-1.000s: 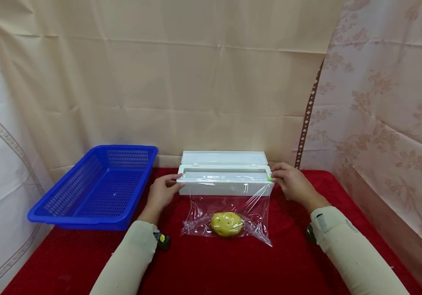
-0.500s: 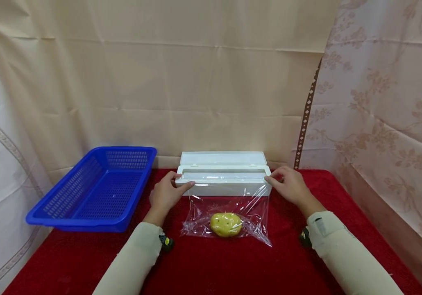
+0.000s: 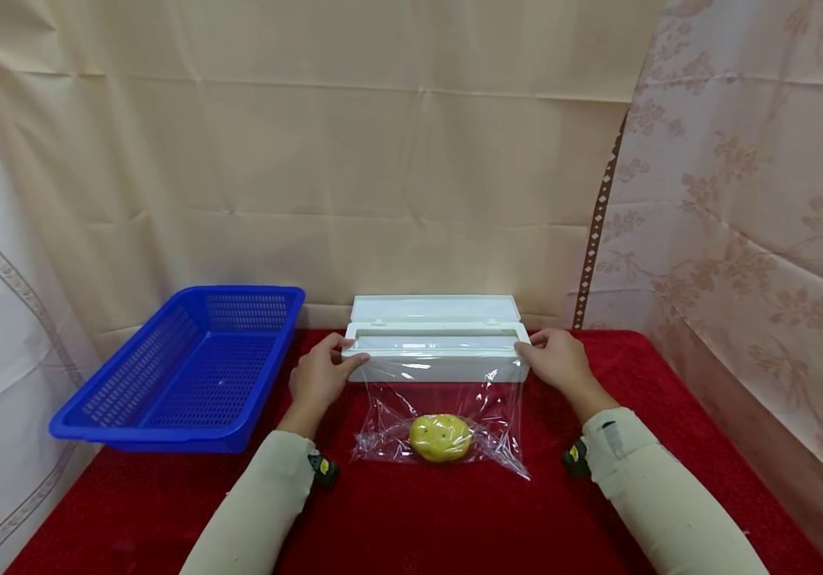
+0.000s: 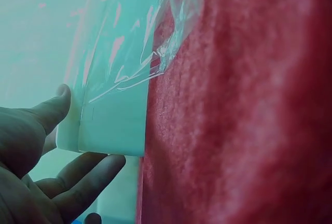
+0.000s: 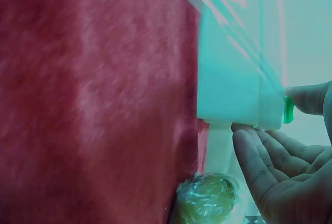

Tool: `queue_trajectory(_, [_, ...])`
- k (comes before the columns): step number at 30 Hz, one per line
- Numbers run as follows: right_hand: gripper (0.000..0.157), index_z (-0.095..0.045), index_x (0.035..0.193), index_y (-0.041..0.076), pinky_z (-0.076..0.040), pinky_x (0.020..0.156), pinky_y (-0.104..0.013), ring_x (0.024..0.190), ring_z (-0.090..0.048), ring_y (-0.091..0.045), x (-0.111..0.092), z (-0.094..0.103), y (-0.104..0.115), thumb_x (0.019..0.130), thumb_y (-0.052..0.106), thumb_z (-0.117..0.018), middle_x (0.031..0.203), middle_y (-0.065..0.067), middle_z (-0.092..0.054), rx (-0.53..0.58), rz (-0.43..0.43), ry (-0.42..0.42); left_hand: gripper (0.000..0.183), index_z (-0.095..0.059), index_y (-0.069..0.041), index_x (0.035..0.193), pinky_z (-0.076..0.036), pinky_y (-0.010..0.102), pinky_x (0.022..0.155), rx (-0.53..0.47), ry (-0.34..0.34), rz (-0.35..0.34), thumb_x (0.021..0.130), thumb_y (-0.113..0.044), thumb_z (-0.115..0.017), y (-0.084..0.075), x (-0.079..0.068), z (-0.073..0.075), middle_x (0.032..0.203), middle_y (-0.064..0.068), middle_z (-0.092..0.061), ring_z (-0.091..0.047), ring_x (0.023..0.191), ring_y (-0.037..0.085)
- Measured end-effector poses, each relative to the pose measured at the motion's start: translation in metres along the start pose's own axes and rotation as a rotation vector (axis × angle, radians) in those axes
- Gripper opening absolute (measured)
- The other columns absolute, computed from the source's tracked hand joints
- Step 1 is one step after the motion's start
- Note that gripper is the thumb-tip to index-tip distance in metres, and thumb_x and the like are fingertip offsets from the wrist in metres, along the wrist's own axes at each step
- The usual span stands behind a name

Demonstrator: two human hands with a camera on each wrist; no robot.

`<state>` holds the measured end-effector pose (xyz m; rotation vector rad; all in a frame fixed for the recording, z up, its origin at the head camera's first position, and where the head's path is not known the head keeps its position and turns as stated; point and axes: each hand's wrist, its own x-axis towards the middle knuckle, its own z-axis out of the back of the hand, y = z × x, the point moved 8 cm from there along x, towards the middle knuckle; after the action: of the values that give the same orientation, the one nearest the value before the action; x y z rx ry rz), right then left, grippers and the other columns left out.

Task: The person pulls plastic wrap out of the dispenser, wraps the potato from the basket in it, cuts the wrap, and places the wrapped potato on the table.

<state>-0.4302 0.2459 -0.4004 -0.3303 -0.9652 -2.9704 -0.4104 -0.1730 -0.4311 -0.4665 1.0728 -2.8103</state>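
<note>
A white cling film dispenser (image 3: 411, 369) stands at the back middle, its lid (image 3: 435, 308) raised behind it. Clear film (image 3: 411, 397) hangs from its front and spreads over the cloth, covering a yellow potato (image 3: 440, 438). My left hand (image 3: 320, 374) grips the dispenser's left end, thumb on the upper edge and fingers by the end face. My right hand (image 3: 561, 363) holds the opposite end. In the right wrist view its thumb touches a green slider (image 5: 289, 110) on the edge, fingers against the end; the head view hides that slider.
A blue plastic basket (image 3: 239, 427) sits on the left of the red cloth (image 3: 426, 527). In the right wrist view a film-wrapped, yellow-green round thing (image 5: 207, 200) lies beyond the dispenser's end. A beige curtain (image 3: 311, 160) hangs behind the table.
My right thumb has moved onto the dispenser's front right corner, covering the green slider. My left thumb has come onto its front edge. The potato has stayed in place.
</note>
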Motion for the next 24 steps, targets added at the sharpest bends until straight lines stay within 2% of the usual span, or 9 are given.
queue_trajectory(9, [0.045, -0.075, 0.114, 0.004, -0.05, 0.086, -0.048, 0.106, -0.066, -0.039, 0.001, -0.001, -0.004, 0.093, 0.043, -0.066, 0.112, -0.016, -0.076, -0.016, -0.049, 0.011, 0.043, -0.071, -0.029, 0.122, -0.05, 0.049, 0.081, 0.01, 0.01, 0.009, 0.088, -0.053, -0.077, -0.001, 0.001, 0.003, 0.111, 0.004, -0.078, -0.07, 0.099, 0.028])
queue_trajectory(19, [0.044, -0.072, 0.116, 0.003, -0.05, 0.082, -0.049, 0.102, -0.068, -0.038, -0.003, -0.001, -0.001, 0.098, 0.042, -0.061, 0.112, -0.018, -0.075, -0.052, 0.007, -0.022, 0.042, -0.073, -0.026, 0.124, -0.051, 0.048, 0.086, -0.045, 0.043, 0.002, 0.089, -0.049, -0.078, 0.001, 0.004, 0.002, 0.113, 0.006, -0.078, -0.071, 0.103, 0.027])
queue_trajectory(22, [0.049, -0.067, 0.113, -0.001, -0.05, 0.079, -0.046, 0.096, -0.067, -0.037, -0.008, -0.002, -0.002, 0.097, 0.045, -0.064, 0.105, -0.021, -0.074, -0.032, -0.007, -0.07, 0.042, -0.073, -0.026, 0.124, -0.052, 0.048, 0.086, -0.05, 0.045, 0.003, 0.089, -0.05, -0.078, 0.003, 0.004, 0.003, 0.114, 0.006, -0.077, -0.071, 0.104, 0.027])
queue_trajectory(24, [0.053, -0.066, 0.102, -0.002, -0.05, 0.071, -0.043, 0.085, -0.067, -0.035, -0.011, -0.005, -0.004, 0.095, 0.051, -0.067, 0.093, -0.02, -0.072, 0.0, -0.04, -0.077, 0.043, -0.073, -0.026, 0.124, -0.052, 0.047, 0.085, -0.048, 0.04, -0.004, 0.088, -0.05, -0.079, 0.004, 0.004, 0.003, 0.113, 0.005, -0.078, -0.072, 0.103, 0.027])
